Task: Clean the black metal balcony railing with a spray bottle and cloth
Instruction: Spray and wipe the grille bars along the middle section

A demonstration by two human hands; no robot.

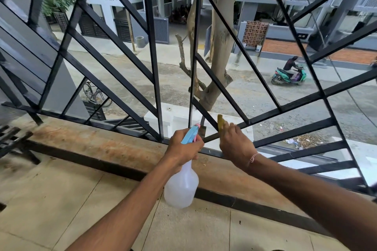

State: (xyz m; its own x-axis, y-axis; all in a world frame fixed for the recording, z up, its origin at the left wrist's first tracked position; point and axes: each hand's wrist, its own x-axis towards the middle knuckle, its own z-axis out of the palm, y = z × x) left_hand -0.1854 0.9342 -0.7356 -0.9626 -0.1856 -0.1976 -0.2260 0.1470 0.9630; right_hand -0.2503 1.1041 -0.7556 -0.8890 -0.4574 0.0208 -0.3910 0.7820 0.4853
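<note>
low on the black balcony railing (155,51), where the diagonal bars fan out from the bottom rail: right hand (234,144) pinching a folded yellow cloth (220,122) against one slanted bar, left hand (183,149) just left of it, fingers curled round the neck of a translucent spray bottle (181,185) with blue trigger head (191,134). best done by wrapping the cloth round the bar and drawing it along all faces, keeping the nozzle aimed at the railing, not the street beyond.

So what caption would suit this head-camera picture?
Left hand grips a spray bottle while the right hand holds a yellow cloth against the black railing.
</note>
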